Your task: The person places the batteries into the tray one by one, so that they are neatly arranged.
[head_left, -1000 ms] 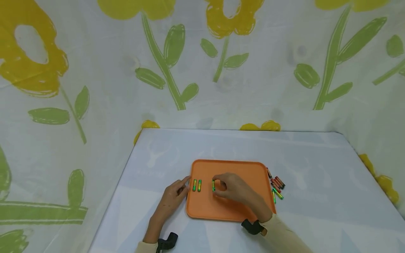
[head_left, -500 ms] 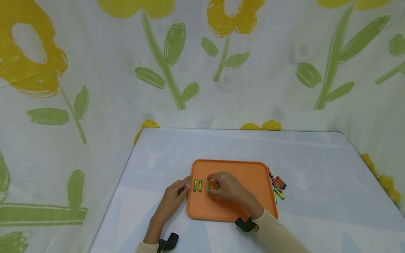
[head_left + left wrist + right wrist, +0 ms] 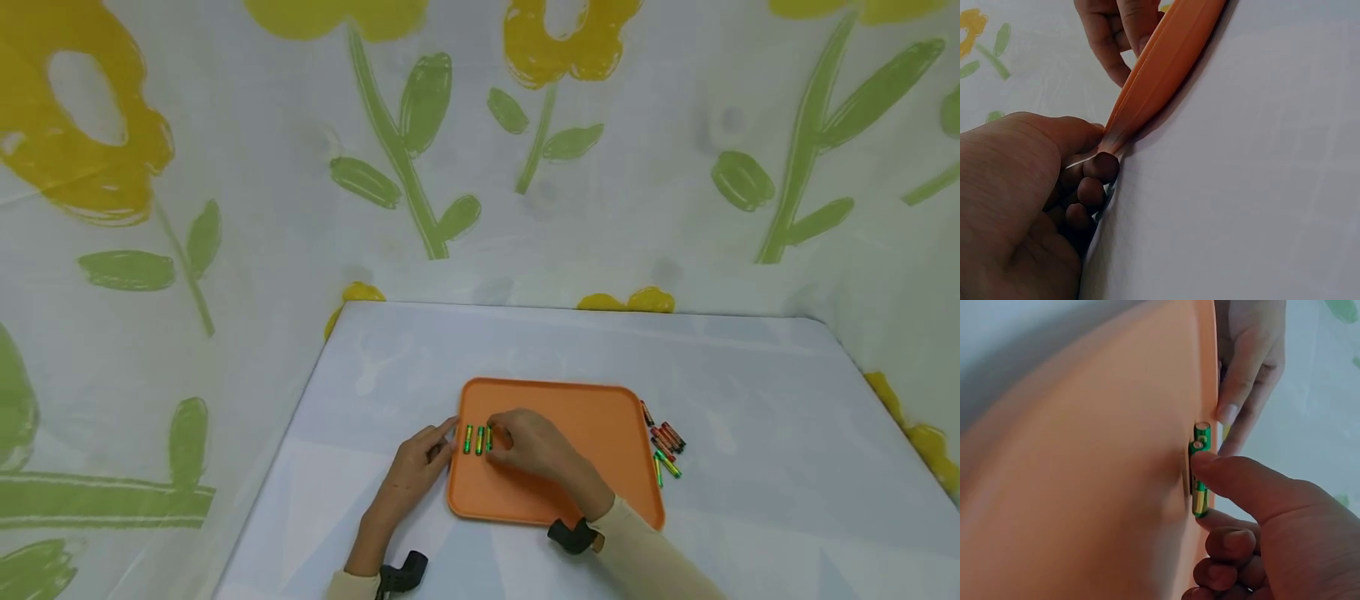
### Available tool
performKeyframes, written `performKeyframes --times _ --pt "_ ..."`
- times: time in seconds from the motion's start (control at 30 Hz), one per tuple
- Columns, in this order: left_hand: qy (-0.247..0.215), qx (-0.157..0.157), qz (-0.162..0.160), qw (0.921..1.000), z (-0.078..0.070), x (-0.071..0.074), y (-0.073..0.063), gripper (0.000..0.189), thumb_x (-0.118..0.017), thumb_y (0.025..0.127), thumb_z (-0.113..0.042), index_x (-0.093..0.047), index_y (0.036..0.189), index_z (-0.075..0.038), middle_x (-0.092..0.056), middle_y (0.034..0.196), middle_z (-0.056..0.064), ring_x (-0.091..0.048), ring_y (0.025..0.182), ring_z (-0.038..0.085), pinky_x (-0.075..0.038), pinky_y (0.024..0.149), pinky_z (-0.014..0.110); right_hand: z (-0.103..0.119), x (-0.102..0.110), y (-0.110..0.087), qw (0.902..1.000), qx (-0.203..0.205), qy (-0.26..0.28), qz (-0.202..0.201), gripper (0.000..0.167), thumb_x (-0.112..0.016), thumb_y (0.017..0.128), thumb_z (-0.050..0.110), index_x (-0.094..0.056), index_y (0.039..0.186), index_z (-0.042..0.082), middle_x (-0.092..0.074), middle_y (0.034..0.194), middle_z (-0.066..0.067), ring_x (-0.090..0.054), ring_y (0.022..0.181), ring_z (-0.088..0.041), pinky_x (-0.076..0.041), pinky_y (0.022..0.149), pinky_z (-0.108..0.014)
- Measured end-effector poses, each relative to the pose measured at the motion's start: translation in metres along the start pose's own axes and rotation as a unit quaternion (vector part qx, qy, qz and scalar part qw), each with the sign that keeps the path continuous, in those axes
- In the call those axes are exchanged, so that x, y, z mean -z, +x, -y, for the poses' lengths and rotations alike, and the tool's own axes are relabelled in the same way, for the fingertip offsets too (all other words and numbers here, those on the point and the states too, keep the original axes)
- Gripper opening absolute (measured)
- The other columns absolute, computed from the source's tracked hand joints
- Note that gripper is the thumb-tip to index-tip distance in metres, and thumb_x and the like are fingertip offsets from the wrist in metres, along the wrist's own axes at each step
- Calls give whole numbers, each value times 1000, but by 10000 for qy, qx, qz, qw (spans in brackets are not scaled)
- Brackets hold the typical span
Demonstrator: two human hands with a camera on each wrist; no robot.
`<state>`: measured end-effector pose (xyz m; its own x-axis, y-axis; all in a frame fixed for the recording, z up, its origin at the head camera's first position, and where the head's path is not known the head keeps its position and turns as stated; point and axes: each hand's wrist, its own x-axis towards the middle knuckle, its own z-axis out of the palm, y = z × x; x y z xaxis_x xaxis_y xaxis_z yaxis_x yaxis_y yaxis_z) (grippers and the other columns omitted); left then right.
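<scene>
Flowered cloth point(image 3: 285, 225) behind: right hand point(image 3: 534, 448) pinches the green battery point(image 3: 490, 439), pointing away from the person, beside two parallel ones point(image 3: 480, 441) (left hand point(image 3: 415, 468) only touches the tray point(image 3: 585, 417)).

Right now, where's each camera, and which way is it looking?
Head: on the head, facing forward and down at the orange tray; left hand, right hand, sleeves show.
Left wrist: sits there, facing the left hand and tray edge; right hand beyond.
Right wrist: sits there, facing the right hand pinching a green battery; left hand beyond.
Both wrist views share the tray and both hands.
</scene>
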<state>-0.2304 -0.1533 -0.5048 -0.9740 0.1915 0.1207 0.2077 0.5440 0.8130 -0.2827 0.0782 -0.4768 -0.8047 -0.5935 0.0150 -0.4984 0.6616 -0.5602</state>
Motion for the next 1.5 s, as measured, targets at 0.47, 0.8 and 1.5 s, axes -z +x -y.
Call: performKeyframes --times 0.47,0.8,1.5 --pt "105 -164 -34 9998 2 0 -2 44 -63 100 -17 -57 144 -11 -51 81 -9 -44 67 5 -41 57 22 7 0 -2 9998 31 -47 -189 41 -83 83 23 -70 117 4 -66 91 4 -48 71 -9 -42 59 -24" --pt "155 -21 -42 9999 3 -2 -2 44 -64 100 -17 -58 143 -15 -51 79 -11 -45 67 6 -41 58 22 11 36 -25 9995 -254 -133 -165 48 -81 87 28 -67 126 4 -47 61 7 -40 55 -7 -32 50 -24" --pt "-12 -244 -162 9996 3 -3 -1 43 -65 99 -13 -59 141 -11 -53 80 -9 -44 66 6 -40 58 23 -56 96 -120 9962 -517 -160 -676 39 -82 85 18 -69 118 2 -37 63 10 -33 58 -3 -30 54 -24"
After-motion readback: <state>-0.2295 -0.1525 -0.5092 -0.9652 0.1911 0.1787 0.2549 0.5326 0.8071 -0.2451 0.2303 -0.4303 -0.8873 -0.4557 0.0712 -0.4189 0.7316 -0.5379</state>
